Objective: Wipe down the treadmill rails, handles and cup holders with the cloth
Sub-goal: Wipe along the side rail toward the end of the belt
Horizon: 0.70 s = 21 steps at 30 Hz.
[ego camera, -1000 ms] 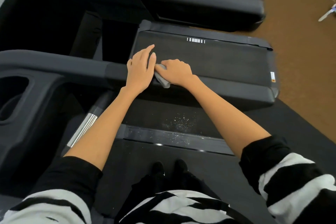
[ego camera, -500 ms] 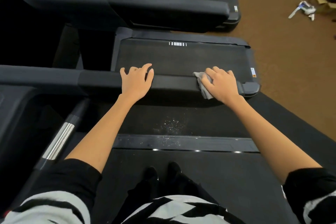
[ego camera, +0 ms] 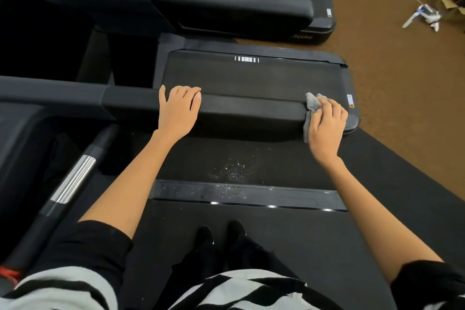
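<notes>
**Operator:** Report the position of my hands against the side rail.

**Technician:** Your left hand (ego camera: 178,111) rests on top of the black side rail (ego camera: 251,111), about midway along its padded section. The fingers (ego camera: 187,92) curl over the far edge of the rail and the thumb lies out along its top toward the console end. Your right hand (ego camera: 324,123) sits at the free end of the same rail, well apart from the left.

**Operator:** Where is the cloth?

**Technician:** The grey cloth (ego camera: 311,103) is bunched between your right hand and the rail's end. Your right fingers curl round it and press it to the rail. Part of it shows above your knuckles and part hangs down the near face of the rail, beside your thumb.

**Operator:** What lies around the rail?

**Technician:** Beyond the rail is the neighbouring treadmill's belt (ego camera: 251,75), marked with a short white bar pattern (ego camera: 246,59). Below the rail, on your side, the dark deck (ego camera: 234,166) carries a scatter of pale specks, some reaching the side strip (ego camera: 251,195) nearer your feet. Your dark shoes (ego camera: 219,234) stand on your own belt. Toward the console end of the rail, a handle with a silver grip section (ego camera: 74,178) slopes down. Your sleeves are pushed up past the forearms.
</notes>
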{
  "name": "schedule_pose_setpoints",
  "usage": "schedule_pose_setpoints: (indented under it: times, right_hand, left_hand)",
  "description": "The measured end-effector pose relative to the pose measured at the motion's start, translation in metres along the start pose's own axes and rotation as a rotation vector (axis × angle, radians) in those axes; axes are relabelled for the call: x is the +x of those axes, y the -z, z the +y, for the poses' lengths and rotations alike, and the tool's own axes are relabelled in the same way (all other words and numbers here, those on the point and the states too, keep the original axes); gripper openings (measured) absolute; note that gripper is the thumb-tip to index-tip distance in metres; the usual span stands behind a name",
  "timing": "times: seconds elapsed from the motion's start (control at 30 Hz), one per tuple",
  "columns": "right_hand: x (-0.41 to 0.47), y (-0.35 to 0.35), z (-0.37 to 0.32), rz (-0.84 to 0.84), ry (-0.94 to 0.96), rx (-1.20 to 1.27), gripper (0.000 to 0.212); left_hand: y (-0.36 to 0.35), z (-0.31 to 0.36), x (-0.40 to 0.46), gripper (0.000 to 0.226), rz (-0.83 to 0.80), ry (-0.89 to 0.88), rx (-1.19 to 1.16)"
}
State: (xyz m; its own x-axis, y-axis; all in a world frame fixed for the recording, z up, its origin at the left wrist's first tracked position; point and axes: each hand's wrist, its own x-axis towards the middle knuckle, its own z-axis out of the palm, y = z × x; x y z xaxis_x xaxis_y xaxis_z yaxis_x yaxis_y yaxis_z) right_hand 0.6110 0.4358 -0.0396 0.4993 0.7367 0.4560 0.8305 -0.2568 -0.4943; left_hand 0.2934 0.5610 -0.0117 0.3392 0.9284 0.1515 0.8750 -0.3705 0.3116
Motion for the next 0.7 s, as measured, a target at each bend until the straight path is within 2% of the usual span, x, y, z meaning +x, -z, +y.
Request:
schedule_pose_setpoints:
  times: [0.1,0.27,0.47,0.7]
  right_hand:
    - [0.003,-0.008,-0.014,0.062,-0.053,-0.069,0.033]
    - [0.014,-0.01,-0.027,-0.032,-0.007,-0.162,0.036]
    - [0.021,-0.019,-0.04,-0.024,0.059,-0.27,0.036]
    - [0.016,-0.035,-0.071,-0.074,0.211,-0.22,0.031]
  left_hand:
    - [-0.002,-0.002,-0.006,0.039,0.02,-0.009,-0.011]
    - [-0.005,-0.001,-0.008,0.039,0.042,0.006,-0.009]
    - [-0.007,0.001,-0.007,0.039,0.063,0.004,0.015]
    - [-0.009,0.002,-0.007,0.044,0.087,0.007,0.034]
